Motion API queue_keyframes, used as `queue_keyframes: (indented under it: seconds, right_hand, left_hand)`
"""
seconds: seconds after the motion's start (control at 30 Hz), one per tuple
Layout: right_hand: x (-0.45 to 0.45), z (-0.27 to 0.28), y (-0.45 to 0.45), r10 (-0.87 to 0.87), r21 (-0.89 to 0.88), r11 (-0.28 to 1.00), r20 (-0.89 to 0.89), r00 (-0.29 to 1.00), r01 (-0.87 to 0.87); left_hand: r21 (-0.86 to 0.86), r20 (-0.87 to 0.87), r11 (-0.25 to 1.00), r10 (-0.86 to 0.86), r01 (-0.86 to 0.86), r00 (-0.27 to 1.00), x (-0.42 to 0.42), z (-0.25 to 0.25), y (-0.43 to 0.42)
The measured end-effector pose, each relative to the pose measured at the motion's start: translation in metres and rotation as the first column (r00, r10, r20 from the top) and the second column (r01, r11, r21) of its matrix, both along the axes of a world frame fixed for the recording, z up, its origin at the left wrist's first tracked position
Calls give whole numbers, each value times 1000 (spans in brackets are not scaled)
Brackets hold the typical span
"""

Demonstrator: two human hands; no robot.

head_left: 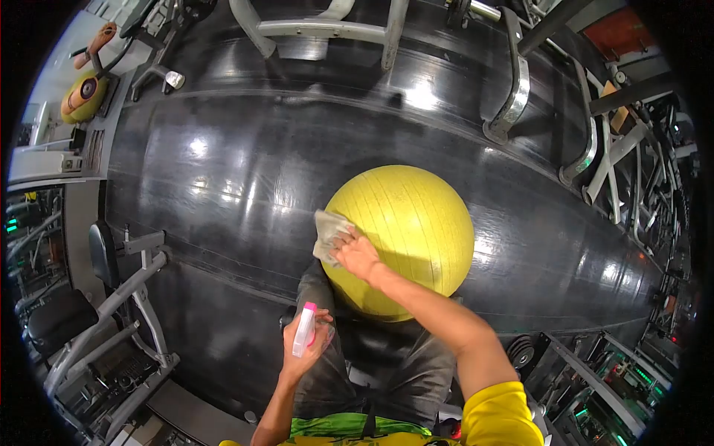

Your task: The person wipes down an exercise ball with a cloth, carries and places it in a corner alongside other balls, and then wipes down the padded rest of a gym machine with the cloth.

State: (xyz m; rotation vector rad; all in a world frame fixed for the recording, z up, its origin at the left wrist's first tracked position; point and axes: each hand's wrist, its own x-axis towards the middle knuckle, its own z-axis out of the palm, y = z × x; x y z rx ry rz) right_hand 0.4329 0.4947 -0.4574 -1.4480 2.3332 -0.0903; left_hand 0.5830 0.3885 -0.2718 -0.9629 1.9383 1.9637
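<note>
A large yellow exercise ball (405, 230) with ridged lines rests on the floor between my knees. My right hand (355, 254) presses a pale cloth (329, 234) against the ball's left side, fingers closed over the fabric. Over my left thigh, my left hand (303, 342) grips a spray bottle (304, 331) with a white and pink trigger head. Most of the bottle's body is hidden by that hand.
Black glossy matting (216, 163) covers the floor around me. A padded exercise machine (141, 297) stands at the left. Grey steel machine frames (513, 82) rise at the upper right, and another frame (323, 30) is at the top. A weight rack (587, 372) sits lower right.
</note>
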Motion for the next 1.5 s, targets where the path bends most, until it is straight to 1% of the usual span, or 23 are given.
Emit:
queue_keyframes:
  seconds: [0.03, 0.1, 0.17, 0.23, 0.33, 0.4, 0.43, 0.5, 0.53, 0.6, 0.67, 0.73, 0.83, 0.9, 1.0, 1.1, 1.17, 1.23, 1.27, 1.3, 1.4, 1.43, 1.5]
  right_hand:
    - [-12, 2, 8, -3, 3, 1000, -2, 1000, 3]
    - [-41, 5, 28, -165, -125, 979, -21, 986, 162]
    - [-80, 41, 53, -220, -36, 975, -37, 975, 218]
    - [-99, 26, 90, -318, -168, 942, -172, 932, 290]
    - [-109, 31, 135, -463, -149, 884, -134, 876, 444]
    - [-104, 33, 163, -673, -71, 739, -42, 738, 670]
    - [-99, 38, 173, -675, -72, 737, -46, 736, 672]
    - [-81, 48, 195, -894, -42, 427, 133, 428, 903]
    - [-69, 43, 209, -897, -43, 422, 128, 424, 906]
    - [-36, 23, 237, -926, -351, -42, 365, 95, 935]
    - [-1, 36, 243, -935, -455, -266, 338, -112, 850]
    - [33, 32, 250, -912, -339, -386, 282, -298, 858]
    - [63, -4, 252, -866, -157, -414, 371, -334, 897]
    - [55, -5, 239, -885, -155, -383, 342, -314, 911]
    - [23, -3, 232, -876, -174, -388, 376, -303, 905]
    - [-4, 5, 236, -849, -248, -400, 462, -256, 882]
    - [-17, 11, 243, -839, -364, -462, 474, -266, 809]
    - [-29, 2, 262, -827, -405, -476, 507, -242, 781]
    - [-36, -6, 269, -812, -386, -513, 508, -287, 767]
    - [-41, -15, 278, -795, -370, -551, 506, -336, 748]
    - [-48, -74, 300, -824, -279, -529, 395, -406, 801]
    - [-49, -99, 305, -821, -273, -530, 401, -405, 803]
    - [-52, -130, 308, -688, -99, -637, 520, -506, 764]
  left_hand:
    - [3, -2, 1000, -3, 3, 1000, 1, -3, 1]
    - [-35, -64, 999, -33, 31, 997, 6, -10, 3]
    - [-18, -54, 999, -36, 35, 998, 5, -10, 6]
    - [-6, -52, 999, -40, 40, 998, 0, -8, 10]
    - [52, -37, 997, -57, 59, 998, -9, -8, 15]
    - [83, -47, 996, -19, 23, 999, -14, -21, 18]
    - [85, -50, 996, -21, 26, 999, -18, -30, 18]
    - [34, 1, 998, -60, 60, 998, -28, -52, 16]
    - [38, -2, 997, -66, 66, 998, -36, -64, 18]
    - [39, 62, 998, 46, -49, 997, -51, -88, 22]
    - [60, 95, 998, -10, 4, 995, -61, -121, 21]
    - [52, 141, 994, -108, 101, 984, -70, -140, 24]
    - [-62, 165, 982, -166, 178, 972, -86, -144, 27]
    - [-77, 201, 974, -196, 215, 960, -95, -140, 21]
    - [97, 39, 979, -185, 180, 982, -108, -139, 7]
    - [118, -33, 985, -124, 127, 992, -129, -133, -5]
    - [67, -63, 994, -82, 86, 995, -143, -130, -9]
    - [-83, -24, 994, -80, 78, 997, -151, -136, -23]
    - [-198, -71, 974, -124, 108, 990, -153, -145, -32]
    - [-197, -72, 974, -132, 116, 989, -159, -140, -37]
    - [-376, 245, 884, -195, 278, 950, -171, -132, -54]
    - [-383, 250, 881, -190, 277, 949, -170, -146, -62]
    - [-451, 368, 803, -230, 389, 901, -166, -172, -73]
